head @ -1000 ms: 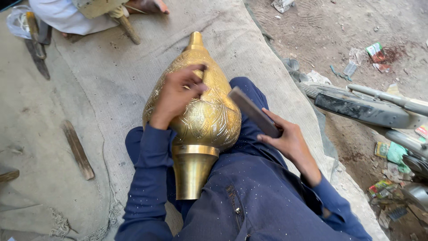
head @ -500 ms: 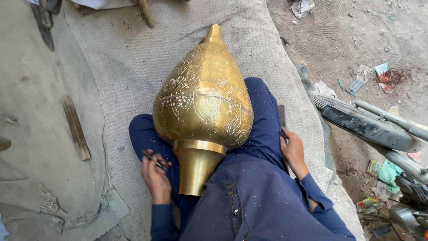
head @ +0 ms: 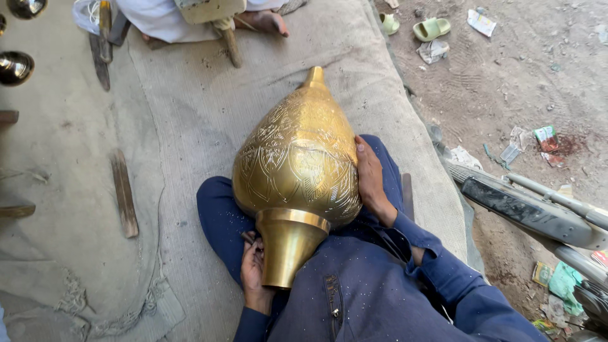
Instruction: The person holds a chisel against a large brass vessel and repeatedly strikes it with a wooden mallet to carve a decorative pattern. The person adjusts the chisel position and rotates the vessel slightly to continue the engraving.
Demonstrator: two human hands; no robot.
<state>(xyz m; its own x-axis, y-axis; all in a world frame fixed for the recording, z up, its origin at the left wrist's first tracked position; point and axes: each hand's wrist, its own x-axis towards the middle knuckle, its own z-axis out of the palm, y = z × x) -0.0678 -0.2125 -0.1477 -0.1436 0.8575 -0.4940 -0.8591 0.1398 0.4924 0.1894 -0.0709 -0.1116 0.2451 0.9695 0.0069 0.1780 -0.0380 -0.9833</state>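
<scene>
The right hand [head: 370, 180] has come up from the lap and now presses flat at 3 o'clock on the engraved brass vessel [head: 297, 161] lying across the lap; the left hand [head: 253, 269] curls beside its flared neck [head: 288, 247], pinching a small tool.

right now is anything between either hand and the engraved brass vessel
Nothing visible. The right hand lies flat against the side of the engraved brass vessel, and the left hand sits against its flared neck. Whether the left hand grips something small is unclear.

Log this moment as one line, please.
right hand: flat against engraved golden brass vessel | left hand: beside its neck | vessel: on lap
</scene>
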